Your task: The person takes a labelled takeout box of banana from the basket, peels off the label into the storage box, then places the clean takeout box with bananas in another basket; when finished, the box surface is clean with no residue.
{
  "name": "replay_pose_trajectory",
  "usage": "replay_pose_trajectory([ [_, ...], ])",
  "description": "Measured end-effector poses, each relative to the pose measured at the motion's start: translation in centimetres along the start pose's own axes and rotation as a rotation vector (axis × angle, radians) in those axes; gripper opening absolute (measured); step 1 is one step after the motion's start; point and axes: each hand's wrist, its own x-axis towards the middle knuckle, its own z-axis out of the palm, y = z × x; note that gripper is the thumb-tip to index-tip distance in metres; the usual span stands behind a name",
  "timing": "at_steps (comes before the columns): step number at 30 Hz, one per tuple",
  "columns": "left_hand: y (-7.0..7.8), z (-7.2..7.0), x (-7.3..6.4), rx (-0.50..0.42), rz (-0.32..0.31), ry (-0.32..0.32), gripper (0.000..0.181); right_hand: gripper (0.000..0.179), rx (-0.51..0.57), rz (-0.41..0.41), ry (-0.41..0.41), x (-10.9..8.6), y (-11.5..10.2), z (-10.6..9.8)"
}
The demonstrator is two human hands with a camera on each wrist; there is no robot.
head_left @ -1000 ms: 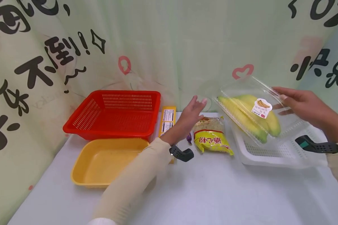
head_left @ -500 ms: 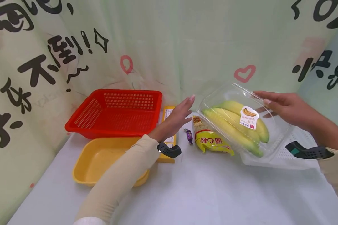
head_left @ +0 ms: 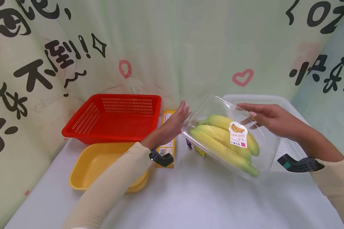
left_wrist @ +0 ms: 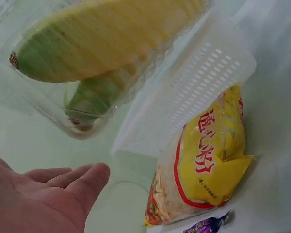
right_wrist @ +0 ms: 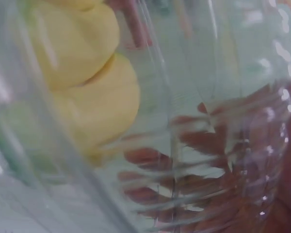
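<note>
A clear plastic clamshell box of bananas (head_left: pixel 220 136), with a white banana label on its lid, hangs tilted above the table. My right hand (head_left: pixel 270 119) grips its far right edge, thumb on top and fingers seen through the plastic. In the right wrist view, those fingers (right_wrist: pixel 145 187) show blurred behind the clear wall. My left hand (head_left: pixel 173 122) is by the box's left corner, fingers extended and holding nothing; a gap separates them in the left wrist view. Below the box, a yellow noodle bag (left_wrist: pixel 208 150) lies by a purple-wrapped candy (left_wrist: pixel 206 224).
A white perforated basket (head_left: pixel 289 111) stands at the right, partly behind the box and right hand. At the left are a red basket (head_left: pixel 123 127) and a yellow tub (head_left: pixel 89 165). A yellow carton (head_left: pixel 167 151) lies beside them, partly behind my left wrist. A printed curtain (head_left: pixel 206 47) hangs behind.
My right hand has carried the box of bananas left and down, from over the white basket to over the noodle bag. My left hand has shifted slightly left.
</note>
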Motion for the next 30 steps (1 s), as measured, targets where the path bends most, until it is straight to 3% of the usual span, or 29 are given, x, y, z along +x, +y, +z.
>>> replay_pose_trajectory([
  [7,0.2,0.3,-1.7,-0.003,0.025,-0.037,0.069,0.044,0.035,-0.051,-0.06,0.7,-1.3,1.7],
  [11,0.2,0.1,-2.4,0.028,0.011,-0.073,0.068,0.042,0.047,-0.037,-0.076,1.1,-1.6,2.4],
  [16,0.1,-0.2,-3.4,0.061,0.003,-0.062,0.068,0.041,0.048,-0.011,-0.096,1.7,-2.0,3.2],
  [19,0.2,0.0,-4.4,0.055,-0.01,-0.029,0.068,0.04,0.066,-0.017,-0.102,1.9,-2.3,3.7],
  [25,0.2,1.1,-6.3,-0.043,-0.13,0.058,0.067,0.039,0.122,-0.059,-0.154,1.9,-2.2,4.9],
  [30,-0.2,1.6,-7.7,-0.032,-0.197,0.159,0.066,0.04,0.144,-0.062,-0.192,2.0,-2.0,5.9],
])
